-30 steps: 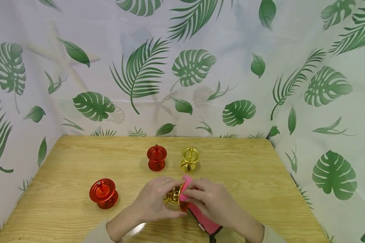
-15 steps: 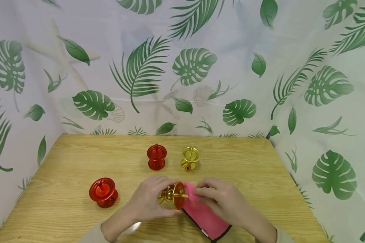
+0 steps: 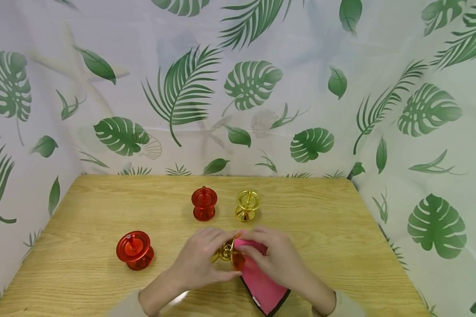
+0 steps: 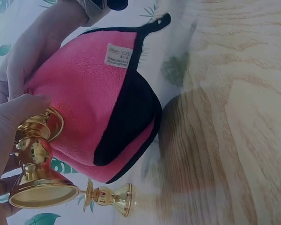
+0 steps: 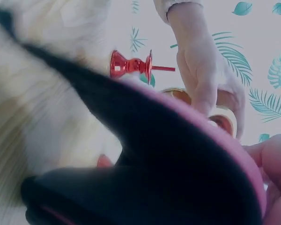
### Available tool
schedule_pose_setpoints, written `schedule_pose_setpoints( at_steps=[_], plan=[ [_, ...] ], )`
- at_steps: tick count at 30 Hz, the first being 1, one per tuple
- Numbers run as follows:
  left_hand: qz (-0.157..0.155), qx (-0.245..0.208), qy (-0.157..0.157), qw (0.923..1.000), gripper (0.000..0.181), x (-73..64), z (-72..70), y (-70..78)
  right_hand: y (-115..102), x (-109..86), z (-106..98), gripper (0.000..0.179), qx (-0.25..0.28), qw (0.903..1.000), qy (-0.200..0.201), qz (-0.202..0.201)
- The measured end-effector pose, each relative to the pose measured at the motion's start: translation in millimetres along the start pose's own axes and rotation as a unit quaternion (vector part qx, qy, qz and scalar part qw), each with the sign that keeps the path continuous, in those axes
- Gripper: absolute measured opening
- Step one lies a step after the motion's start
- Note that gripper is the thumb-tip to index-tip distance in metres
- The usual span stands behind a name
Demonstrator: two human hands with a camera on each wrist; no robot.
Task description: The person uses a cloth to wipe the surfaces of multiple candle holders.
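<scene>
My left hand [image 3: 198, 259] holds a gold candle holder [image 3: 224, 252] tipped on its side, its dish facing right and its flared base [image 4: 42, 187] showing in the left wrist view. Fingers and thumb lie around the dish's rim. With my right hand [image 3: 281, 257] I pinch a pink cloth [image 3: 263, 284] with black edging and press its bunched end against the dish's face. The holder's spike is hidden behind cloth and fingers. The rest of the cloth hangs below, its black underside [image 5: 145, 131] large in the right wrist view.
A red candle holder [image 3: 204, 204] and another gold candle holder [image 3: 247, 206] stand upright behind my hands. Farther left is a wider red candle holder [image 3: 135, 251]. All of them stand on a wooden table [image 3: 313, 211], with a leaf-print sheet [image 3: 262, 132] hung behind and beside it.
Half a second ago the cloth was drawn off to the right and the spike showed. My right hand has since moved left, bringing the cloth back onto the dish.
</scene>
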State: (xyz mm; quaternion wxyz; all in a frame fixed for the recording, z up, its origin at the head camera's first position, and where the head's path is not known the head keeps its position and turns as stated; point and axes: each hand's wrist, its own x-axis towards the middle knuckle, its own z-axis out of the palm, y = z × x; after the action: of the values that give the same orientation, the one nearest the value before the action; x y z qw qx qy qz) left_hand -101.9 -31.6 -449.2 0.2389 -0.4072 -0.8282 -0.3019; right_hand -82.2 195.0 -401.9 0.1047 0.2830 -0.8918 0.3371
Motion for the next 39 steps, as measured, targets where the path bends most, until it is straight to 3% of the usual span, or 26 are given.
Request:
schedule_pose_setpoints(
  at_steps=[3, 7, 12, 15, 17, 20, 23, 31, 39],
  plan=[
    [0.001, 0.004, -0.001, 1.0, 0.083, 0.8, 0.1, 0.8, 1, -0.2, 4, 0.018, 0.005, 0.9999, 0.007, -0.01],
    [-0.012, -0.021, -0.017, 0.9996, 0.083, 1.3, -3.4, 0.6, 6, -3.2, 6, 0.019, -0.012, 0.9952, 0.022, -0.095],
    [-0.027, -0.056, -0.042, 0.9972, 0.08, 2.9, -9.1, -0.5, 13, -4.4, 4, 0.013, -0.064, 0.9701, 0.034, -0.232],
    [-0.03, -0.074, -0.054, 0.9953, 0.075, 4.3, -10.2, -0.3, 16, -3.8, 3, 0.019, -0.098, 0.9533, 0.036, -0.283],
    [-0.031, -0.08, -0.06, 0.9945, 0.074, 4.9, -9.9, 0.0, 16, -3.6, 3, 0.023, -0.113, 0.9472, 0.037, -0.298],
    [-0.033, -0.078, -0.064, 0.9944, 0.073, 5.1, -8.8, 0.9, 16, -4.2, 3, 0.014, -0.116, 0.9493, 0.034, -0.29],
    [-0.033, -0.064, -0.057, 0.9958, 0.076, 4.5, -8.0, 2.2, 14, -5.7, 2, 0.008, -0.104, 0.9599, 0.033, -0.258],
    [-0.019, -0.021, -0.032, 0.9991, 0.08, 2.2, -4.4, 4.8, 7, -6.8, 3, 0.019, -0.05, 0.985, 0.045, -0.159],
    [-0.028, -0.035, -0.03, 0.9985, 0.079, -1.5, -7.7, 1.1, 4, -10.0, -7, 0.024, 0.002, 0.9893, 0.046, -0.138]
  ],
)
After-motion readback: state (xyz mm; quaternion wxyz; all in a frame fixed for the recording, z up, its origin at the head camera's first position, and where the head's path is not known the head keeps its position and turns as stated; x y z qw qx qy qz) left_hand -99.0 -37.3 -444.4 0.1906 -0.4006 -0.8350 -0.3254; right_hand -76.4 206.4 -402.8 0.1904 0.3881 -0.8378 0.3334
